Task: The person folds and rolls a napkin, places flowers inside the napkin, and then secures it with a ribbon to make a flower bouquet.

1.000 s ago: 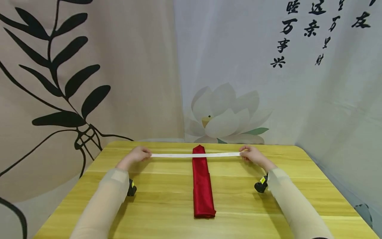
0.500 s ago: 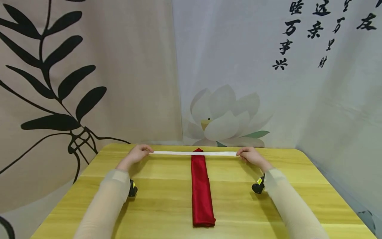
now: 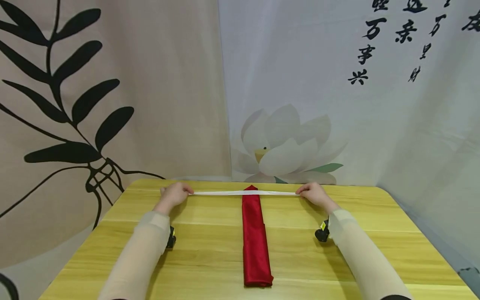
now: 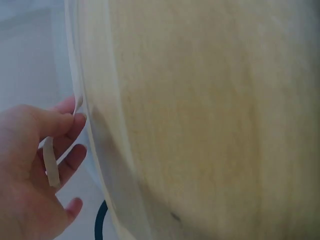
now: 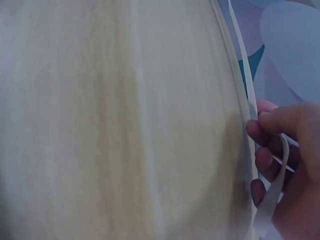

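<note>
A narrow white ribbon (image 3: pixel 225 193) is stretched level between my two hands near the table's far edge, crossing in front of the top of a folded red cloth (image 3: pixel 256 241). My left hand (image 3: pixel 175 196) pinches one end between thumb and fingertips; in the left wrist view a short tail of white ribbon (image 4: pixel 51 162) hangs inside the palm. The other end is pinched by my right hand (image 3: pixel 314 195), and a longer loose white ribbon tail (image 5: pixel 272 200) trails past the palm in the right wrist view. The red cloth lies lengthwise on the table, shiny and long, with a pointed far end.
The yellow wooden table (image 3: pixel 202 250) has rounded far corners. Behind it hangs a pale curtain (image 3: pixel 180 83) printed with dark leaves, a lotus and black writing. A small black device (image 3: pixel 322 231) sits under the right wrist, another black device (image 3: pixel 171 238) at the left.
My hands have come slightly closer together, both pinching the white ribbon throughout. The head view has shifted a little. The red cloth keeps its place on the table.
</note>
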A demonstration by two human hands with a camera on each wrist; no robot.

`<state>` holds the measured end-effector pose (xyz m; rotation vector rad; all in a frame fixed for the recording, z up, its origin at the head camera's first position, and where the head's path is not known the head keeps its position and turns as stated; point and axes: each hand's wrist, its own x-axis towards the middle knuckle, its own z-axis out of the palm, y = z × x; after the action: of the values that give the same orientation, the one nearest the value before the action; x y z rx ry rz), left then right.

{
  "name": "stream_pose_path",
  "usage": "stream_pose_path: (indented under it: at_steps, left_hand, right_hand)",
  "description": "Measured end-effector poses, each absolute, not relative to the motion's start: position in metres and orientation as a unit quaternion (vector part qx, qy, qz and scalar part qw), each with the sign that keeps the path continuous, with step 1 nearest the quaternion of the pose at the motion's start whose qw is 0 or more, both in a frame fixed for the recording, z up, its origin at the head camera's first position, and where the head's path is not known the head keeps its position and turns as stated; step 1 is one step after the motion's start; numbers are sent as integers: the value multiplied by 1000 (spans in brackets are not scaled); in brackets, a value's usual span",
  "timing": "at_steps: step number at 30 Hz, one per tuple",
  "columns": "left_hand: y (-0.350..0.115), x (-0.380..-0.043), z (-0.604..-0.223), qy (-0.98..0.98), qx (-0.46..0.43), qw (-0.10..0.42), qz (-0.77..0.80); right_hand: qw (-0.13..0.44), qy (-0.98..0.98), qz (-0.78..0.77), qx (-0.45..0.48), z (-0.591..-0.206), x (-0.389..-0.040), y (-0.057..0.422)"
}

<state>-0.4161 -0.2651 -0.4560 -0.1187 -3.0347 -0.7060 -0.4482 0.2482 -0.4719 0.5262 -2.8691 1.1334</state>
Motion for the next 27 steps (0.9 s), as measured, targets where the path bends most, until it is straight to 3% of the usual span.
stream_pose_path:
  at_steps: [8, 27]
  left_hand:
    - [-254, -418, -455, -985, -28, 12, -172]
    - [-221, -430, -446, -998, -5, -49, -39]
  right_hand:
    - [27, -948, 254, 188, -475, -452, 253]
    - [-50, -985, 139, 90, -460, -458, 230]
